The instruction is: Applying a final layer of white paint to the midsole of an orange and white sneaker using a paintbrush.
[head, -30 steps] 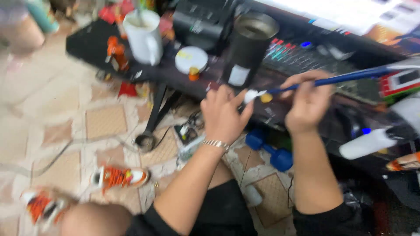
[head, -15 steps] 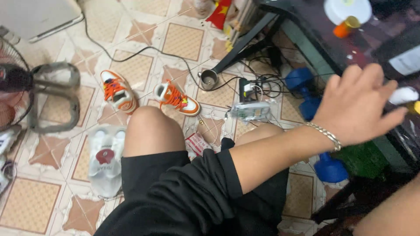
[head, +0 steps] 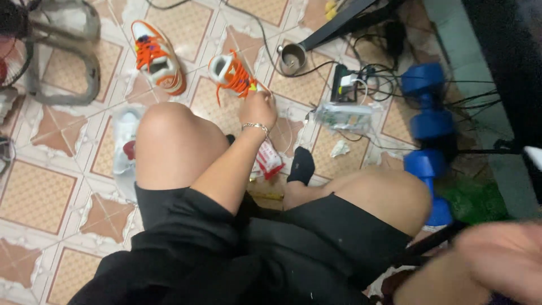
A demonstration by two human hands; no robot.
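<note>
While left hand (head: 258, 109) touches orange sneaker (head: 232, 73), fingers closing

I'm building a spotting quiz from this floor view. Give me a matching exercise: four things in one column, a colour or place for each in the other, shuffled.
1. left hand
2. dumbbells
3. second orange-laced sneaker
4. sock

a. black, on the foot between the knees
b. blue, on the floor at right
c. at the orange-laced sneaker
d. upper left, on the tiles, apart from the hand

Pairs: 1-c, 2-b, 3-d, 4-a
</note>
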